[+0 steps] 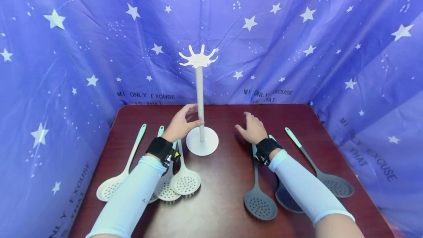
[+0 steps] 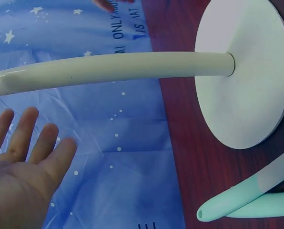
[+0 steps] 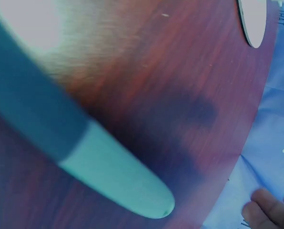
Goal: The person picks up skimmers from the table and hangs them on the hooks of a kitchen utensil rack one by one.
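Observation:
A white stand (image 1: 200, 98) with a round base and a crown of curved hooks stands near the back of the table. Beside its pole is my left hand (image 1: 181, 123), thumb and fingers spread around the pole; the left wrist view shows the fingers (image 2: 39, 143) apart from it. My right hand (image 1: 252, 129) hovers over the back right of the table, fingers loosely extended and holding nothing. Below its wrist lies a dark grey skimmer (image 1: 261, 205), its mint handle end (image 3: 123, 176) large in the right wrist view. A white skimmer (image 1: 185, 183) lies before the stand.
More white skimmers (image 1: 109, 189) lie on the left, partly under my left forearm in view. Another grey skimmer (image 1: 337, 186) lies far right, and a dark utensil (image 1: 287, 197) is half hidden by my right sleeve. A blue star-patterned curtain (image 1: 224, 17) surrounds the table (image 1: 218, 208).

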The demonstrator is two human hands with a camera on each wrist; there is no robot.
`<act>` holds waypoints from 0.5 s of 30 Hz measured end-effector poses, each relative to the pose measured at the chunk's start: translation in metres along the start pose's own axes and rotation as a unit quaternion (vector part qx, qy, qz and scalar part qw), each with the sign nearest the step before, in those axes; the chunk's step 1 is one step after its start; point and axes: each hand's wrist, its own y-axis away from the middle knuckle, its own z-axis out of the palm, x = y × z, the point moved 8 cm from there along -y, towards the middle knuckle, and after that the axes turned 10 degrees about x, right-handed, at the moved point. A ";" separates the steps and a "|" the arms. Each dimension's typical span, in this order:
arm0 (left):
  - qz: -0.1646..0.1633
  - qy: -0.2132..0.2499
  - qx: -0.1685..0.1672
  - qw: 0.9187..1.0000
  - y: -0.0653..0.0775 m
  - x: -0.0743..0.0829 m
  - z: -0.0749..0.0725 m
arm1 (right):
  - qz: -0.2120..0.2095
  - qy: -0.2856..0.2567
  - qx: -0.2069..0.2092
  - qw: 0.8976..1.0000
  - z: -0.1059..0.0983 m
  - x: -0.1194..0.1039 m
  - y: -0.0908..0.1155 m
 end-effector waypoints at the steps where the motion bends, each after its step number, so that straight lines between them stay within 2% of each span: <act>1: -0.002 -0.003 0.003 1.000 0.000 -0.001 0.000 | -0.003 0.002 -0.002 1.000 0.000 0.001 0.004; 8: -0.009 0.025 0.008 1.000 0.001 -0.005 0.005 | -0.013 0.049 -0.053 0.997 -0.002 0.009 0.029; 15: -0.015 0.008 0.008 1.000 0.002 -0.007 0.006 | 0.010 0.101 -0.140 0.985 -0.007 0.016 0.052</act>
